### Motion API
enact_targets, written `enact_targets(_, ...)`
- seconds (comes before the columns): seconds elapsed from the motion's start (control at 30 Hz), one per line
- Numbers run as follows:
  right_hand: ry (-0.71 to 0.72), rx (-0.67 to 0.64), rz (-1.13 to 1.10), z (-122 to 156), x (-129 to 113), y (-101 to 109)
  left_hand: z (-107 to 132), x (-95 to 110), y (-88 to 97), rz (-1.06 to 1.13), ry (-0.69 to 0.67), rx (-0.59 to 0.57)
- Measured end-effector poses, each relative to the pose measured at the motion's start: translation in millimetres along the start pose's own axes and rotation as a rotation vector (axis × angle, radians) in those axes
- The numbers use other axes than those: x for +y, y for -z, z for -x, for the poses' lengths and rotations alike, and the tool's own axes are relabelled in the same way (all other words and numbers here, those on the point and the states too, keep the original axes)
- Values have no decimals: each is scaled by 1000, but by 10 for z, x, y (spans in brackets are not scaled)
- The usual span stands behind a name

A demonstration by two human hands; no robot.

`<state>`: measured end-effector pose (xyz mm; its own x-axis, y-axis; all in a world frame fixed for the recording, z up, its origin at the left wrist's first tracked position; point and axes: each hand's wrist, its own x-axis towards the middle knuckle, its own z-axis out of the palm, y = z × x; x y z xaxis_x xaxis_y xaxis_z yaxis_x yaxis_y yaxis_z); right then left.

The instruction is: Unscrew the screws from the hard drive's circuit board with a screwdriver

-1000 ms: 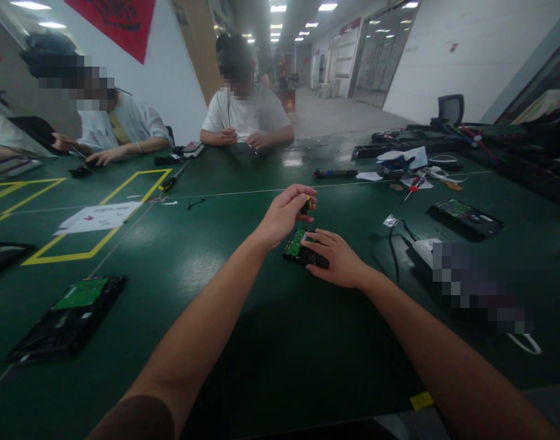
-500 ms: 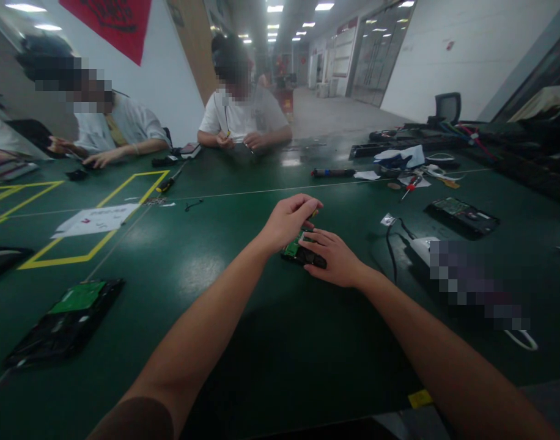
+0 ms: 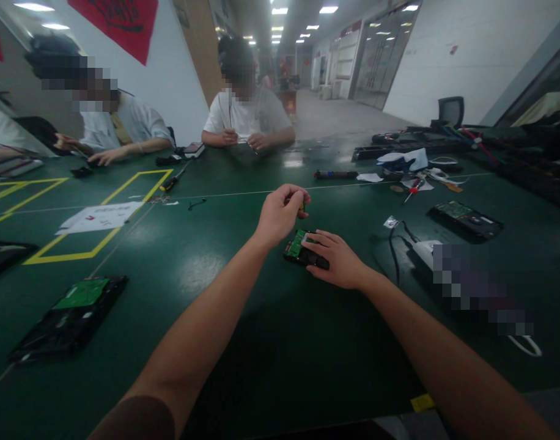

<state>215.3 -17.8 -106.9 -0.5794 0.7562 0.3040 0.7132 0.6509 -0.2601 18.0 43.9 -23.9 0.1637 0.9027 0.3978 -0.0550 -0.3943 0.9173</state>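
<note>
A small black hard drive with a green circuit board [image 3: 297,247] lies on the green table [image 3: 243,318] in front of me. My right hand [image 3: 337,260] rests flat on its near right part, fingers stretched over it. My left hand [image 3: 280,214] hovers just above the drive's far end, fingers curled round a small dark tool with a yellow tip [image 3: 302,206], most of which is hidden in the fist.
Another drive with a green board [image 3: 71,315] lies at the near left, a third [image 3: 463,218] at the right. A black cable [image 3: 394,244], a red screwdriver [image 3: 412,188], papers [image 3: 99,217] and yellow floor-tape lines [image 3: 101,241] mark the table. Two people sit across, hands busy.
My left hand dipped down to the drive half a second ago and has lifted again, now more tightly closed round the tool. My right hand has stayed on the drive.
</note>
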Motion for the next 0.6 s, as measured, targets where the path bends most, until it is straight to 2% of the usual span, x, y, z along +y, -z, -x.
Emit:
enact_targets(0.23, 1, 10, -10, 4, 24, -32, -6, -55, 38, -207, -115, -24)
enact_targets(0.33, 6, 12, -6, 7, 33, -43, -2, -58, 56, -225, -144, -31)
enact_targets(0.5, 10, 9, -5, 5, 29, -39, 23, -29, 36, -89, -24, -106)
enact_targets(0.6, 11, 6, 0, 1, 21, -30, 31, -14, 3, 38, 51, -91)
